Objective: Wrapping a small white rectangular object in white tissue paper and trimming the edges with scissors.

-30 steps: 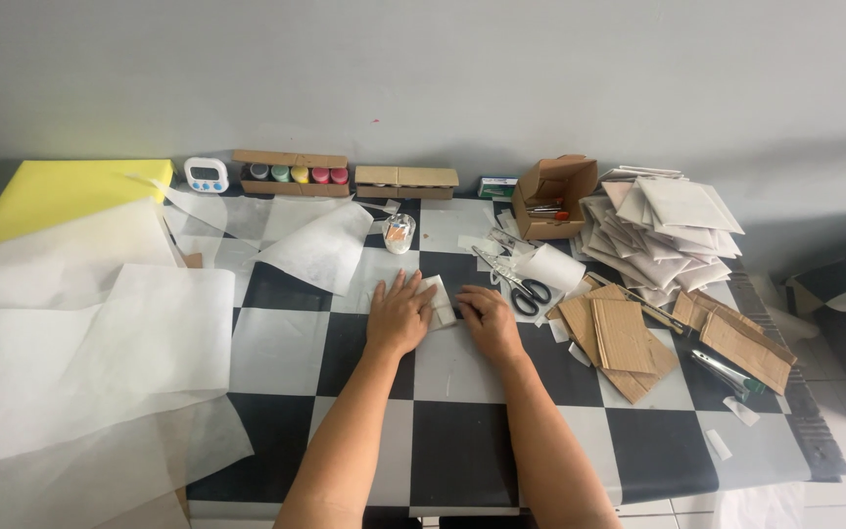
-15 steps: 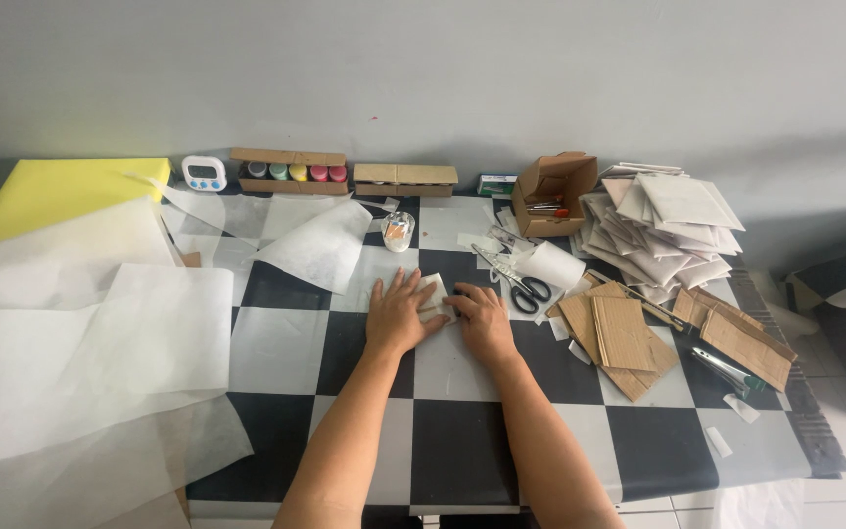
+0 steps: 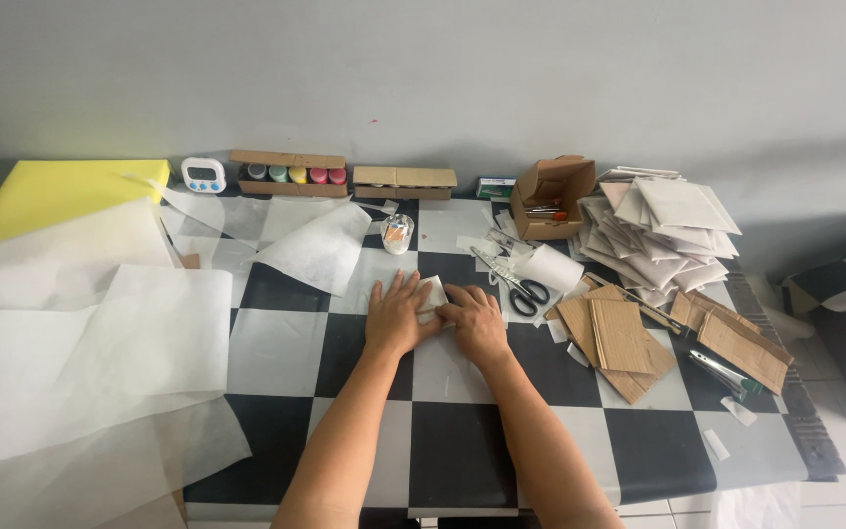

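A small packet wrapped in white tissue paper (image 3: 433, 293) lies on the black-and-white checkered table (image 3: 462, 451). My left hand (image 3: 396, 315) lies flat on its left side, fingers spread and pressing down. My right hand (image 3: 477, 321) presses on its right side, fingers curled over the paper's edge. Most of the packet is hidden beneath both hands.
Large white tissue sheets (image 3: 100, 343) cover the table's left. Scissors (image 3: 511, 282) and a paper roll (image 3: 552, 266) lie just right of my hands. Cardboard pieces (image 3: 624, 338), a stack of wrapped packets (image 3: 653, 230), an open cardboard box (image 3: 550, 196), a timer (image 3: 204, 175), paint jars (image 3: 291, 173) and yellow foam (image 3: 61, 191) stand around.
My hands have shifted only slightly on the packet, the right hand closing in over its right edge. Everything else stays put.
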